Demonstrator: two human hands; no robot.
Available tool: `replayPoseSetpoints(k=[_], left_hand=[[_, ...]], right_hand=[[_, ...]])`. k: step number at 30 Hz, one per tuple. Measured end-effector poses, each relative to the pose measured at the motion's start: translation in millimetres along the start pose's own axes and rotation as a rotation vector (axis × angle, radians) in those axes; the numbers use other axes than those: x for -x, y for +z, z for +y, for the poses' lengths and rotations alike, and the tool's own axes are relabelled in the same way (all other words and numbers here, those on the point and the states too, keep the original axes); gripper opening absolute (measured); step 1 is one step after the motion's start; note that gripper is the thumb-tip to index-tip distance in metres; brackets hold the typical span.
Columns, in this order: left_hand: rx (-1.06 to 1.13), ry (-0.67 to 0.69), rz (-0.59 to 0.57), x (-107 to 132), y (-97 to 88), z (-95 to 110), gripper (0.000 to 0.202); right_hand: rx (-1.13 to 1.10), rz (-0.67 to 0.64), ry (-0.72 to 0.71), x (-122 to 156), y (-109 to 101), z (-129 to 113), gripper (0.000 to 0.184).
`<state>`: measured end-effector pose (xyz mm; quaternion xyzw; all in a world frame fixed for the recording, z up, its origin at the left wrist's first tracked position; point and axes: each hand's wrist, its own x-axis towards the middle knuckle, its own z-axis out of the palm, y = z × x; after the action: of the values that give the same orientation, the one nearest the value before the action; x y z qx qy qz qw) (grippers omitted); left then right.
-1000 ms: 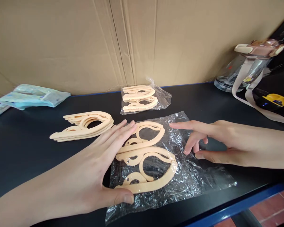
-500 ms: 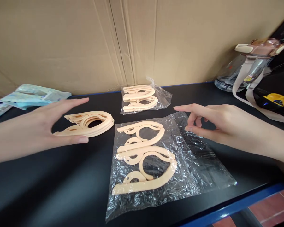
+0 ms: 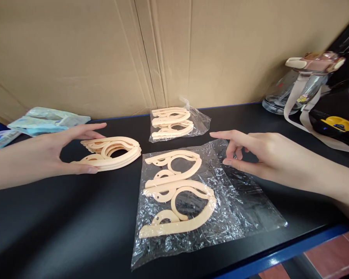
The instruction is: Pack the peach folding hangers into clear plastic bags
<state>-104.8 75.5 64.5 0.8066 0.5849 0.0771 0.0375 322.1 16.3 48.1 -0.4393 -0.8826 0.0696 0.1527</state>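
My left hand (image 3: 56, 149) is around a stack of beige folding hangers (image 3: 125, 157) at the left. Its thumb lies along the near edge and other fingers reach the far edge, while the index finger stretches above it. The stack rests on the black tabletop. In the middle lies a clear plastic bag (image 3: 232, 209) with folded beige hangers (image 3: 197, 224) inside or under its film. My right hand (image 3: 256, 153) hovers over the bag's right side, index finger pointing left, thumb apart from it, other fingers curled, nothing between them.
Behind the large bag, a smaller bagged set of hangers (image 3: 173, 124) lies near the cardboard wall (image 3: 90, 58). Pale blue packets (image 3: 46, 120) are at the left back. A strapped clear bottle (image 3: 302, 85) stands at the right, beside a black object with a yellow part (image 3: 341, 124).
My left hand has closed in on the stack of hangers, its thumb and fingers coming to the stack's edges. My right hand stays almost where it was, above the bag.
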Motion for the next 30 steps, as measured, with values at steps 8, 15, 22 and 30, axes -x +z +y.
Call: replayPoseSetpoints(k=[8, 15, 22, 30], left_hand=[[0.083, 0.059, 0.167, 4, 6.5, 33, 0.097], [0.157, 0.266, 0.277, 34, 37.0, 111, 0.07], [0.192, 0.465, 0.27, 52, 50.9, 143, 0.061], [0.113, 0.462, 0.292, 50, 54.0, 142, 0.074]], right_hand=[[0.014, 0.159, -0.079, -4, 5, -5, 0.05], [0.092, 0.305, -0.283, -7, 16, -29, 0.074], [0.114, 0.297, -0.419, -1, 23, -50, 0.07], [0.247, 0.314, -0.408, -4, 26, -49, 0.065]])
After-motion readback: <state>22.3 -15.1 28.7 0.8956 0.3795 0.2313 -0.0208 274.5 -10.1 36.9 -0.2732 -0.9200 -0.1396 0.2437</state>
